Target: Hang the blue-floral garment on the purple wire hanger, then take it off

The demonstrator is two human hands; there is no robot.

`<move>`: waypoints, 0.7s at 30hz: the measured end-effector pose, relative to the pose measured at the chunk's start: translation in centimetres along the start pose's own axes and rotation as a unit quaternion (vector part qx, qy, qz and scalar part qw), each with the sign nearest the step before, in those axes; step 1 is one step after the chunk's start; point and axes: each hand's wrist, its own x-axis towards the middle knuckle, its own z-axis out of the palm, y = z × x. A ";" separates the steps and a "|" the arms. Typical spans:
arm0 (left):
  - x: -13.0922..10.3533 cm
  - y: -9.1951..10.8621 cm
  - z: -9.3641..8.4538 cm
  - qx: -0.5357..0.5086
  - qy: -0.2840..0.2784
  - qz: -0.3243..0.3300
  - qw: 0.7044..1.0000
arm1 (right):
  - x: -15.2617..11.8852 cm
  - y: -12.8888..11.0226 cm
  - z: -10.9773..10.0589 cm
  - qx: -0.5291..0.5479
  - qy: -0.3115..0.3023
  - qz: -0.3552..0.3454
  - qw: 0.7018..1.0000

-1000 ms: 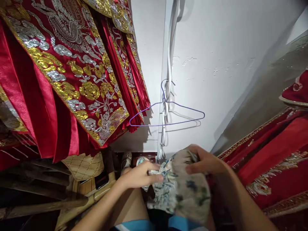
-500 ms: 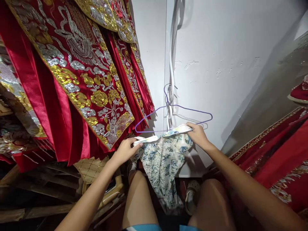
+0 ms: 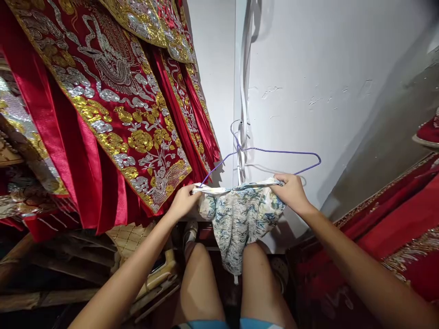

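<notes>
A white floral top (image 3: 236, 214) with blue and yellowish flowers, puffed sleeves and a gathered body is stretched between my hands by its neckline. My left hand (image 3: 184, 201) pinches one end of that edge. At the other end, my right hand (image 3: 292, 191) has its fingers closed around the cloth. A purple wire hanger (image 3: 281, 151) hangs just behind the top. The hanger's left arm runs down to the neckline beside my left hand, while its right end sticks out past my right hand. Most of the lower bar is hidden by the top.
Red costumes (image 3: 113, 137) with gold and silver sequins hang at the left. A white strap (image 3: 243, 82) runs down the white wall (image 3: 295, 59) behind the hanger. Bamboo furniture (image 3: 161, 274) stands lower left. Red beaded fabric (image 3: 404, 219) lies at the right.
The top's lower part has come up and bunched above my knees. The hanger has swung and tilted, its right end farther right and its left end now down at the neckline. My legs are closer together.
</notes>
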 end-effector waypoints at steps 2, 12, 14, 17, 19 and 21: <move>0.5 1.1 0.3 -0.063 0.065 0.033 0.995 | -0.3 0.1 0.2 0.013 -0.007 0.004 1.000; 3.4 5.6 -1.4 -0.267 -0.031 -0.019 0.963 | 0.1 0.5 -1.5 0.036 0.036 0.058 0.997; 3.3 5.5 -1.8 -0.282 -0.054 -0.043 0.957 | 1.4 1.4 -2.5 0.017 0.065 0.072 0.995; 3.2 5.2 -2.0 -0.313 -0.080 -0.079 0.943 | 3.7 2.7 -3.3 0.017 0.000 0.095 0.995; 3.5 4.8 -1.9 -0.345 -0.077 -0.076 0.932 | 4.9 3.1 -3.7 0.008 -0.057 0.097 0.994; 4.1 4.0 -1.8 -0.371 -0.016 -0.042 0.928 | 5.6 2.8 -4.2 -0.026 -0.107 0.091 0.990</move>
